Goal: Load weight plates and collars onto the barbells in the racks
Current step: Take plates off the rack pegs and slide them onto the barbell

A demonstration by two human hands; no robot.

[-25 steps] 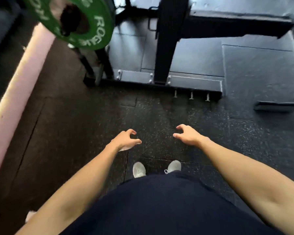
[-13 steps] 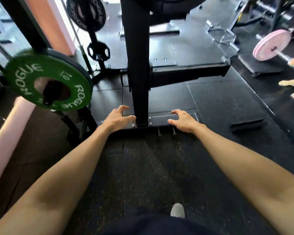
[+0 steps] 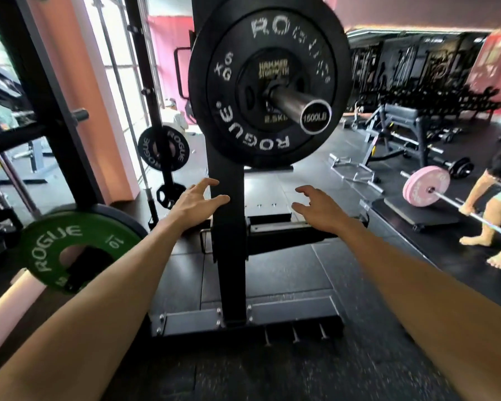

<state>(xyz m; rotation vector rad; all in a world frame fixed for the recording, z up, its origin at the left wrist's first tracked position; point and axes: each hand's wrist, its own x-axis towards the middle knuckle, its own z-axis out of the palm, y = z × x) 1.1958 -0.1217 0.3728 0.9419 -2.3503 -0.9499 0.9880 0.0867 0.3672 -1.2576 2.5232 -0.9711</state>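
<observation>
Since the earlier frames the view has tilted up from the floor to the loaded bar end, and both hands have risen from near the rack's base to the height of its upright. The left hand is spread, fingers apart, empty, its fingertips at or just touching the left edge of the black upright; the right hand is likewise spread and empty, hanging just to the right of that upright with nothing between its fingers. Directly above them the barbell sleeve points toward the camera, its end cap marked 1500LB, and already carries a large black Rogue plate with a smaller black plate in front of it. No collar can be made out on the bare stretch of sleeve outside the small plate, so this end appears loaded but not yet locked; that is a judgement, since blur hides fine detail. A green plate marked 10 sits on a peg low at the left, near the rack's left side, perhaps stock for another bar. Farther right another person bends over a barbell with pink plates. What seems left is fitting a collar here and dealing with any other bar ends, which are out of sight.
</observation>
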